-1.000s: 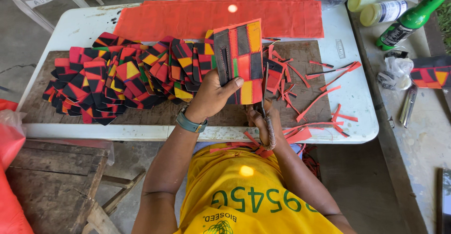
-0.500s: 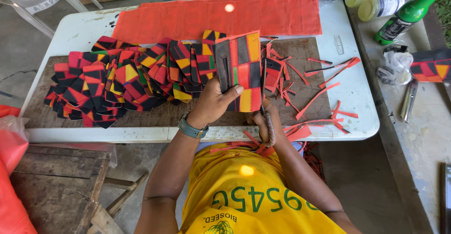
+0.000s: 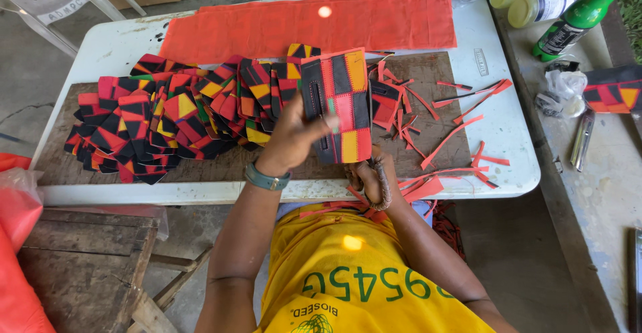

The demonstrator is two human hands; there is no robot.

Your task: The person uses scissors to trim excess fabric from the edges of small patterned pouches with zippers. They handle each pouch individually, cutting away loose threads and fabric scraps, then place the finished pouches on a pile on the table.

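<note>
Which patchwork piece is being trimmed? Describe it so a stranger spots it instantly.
Start at the white table and its brown board. At the board's front edge, the left hand lifts one patchwork piece. Unlike the overlapping pile to its left, it stands alone, raised.

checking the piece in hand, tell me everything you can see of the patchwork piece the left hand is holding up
The patchwork piece is a flat rectangle of stitched fabric blocks in black, red, orange and a thin green strip, with a dark slit-like line near its left edge. It is held upright, slightly tilted, above the brown board. The left hand grips its lower left side, thumb across the front. The right hand, with scissors, sits at its bottom edge.
</note>
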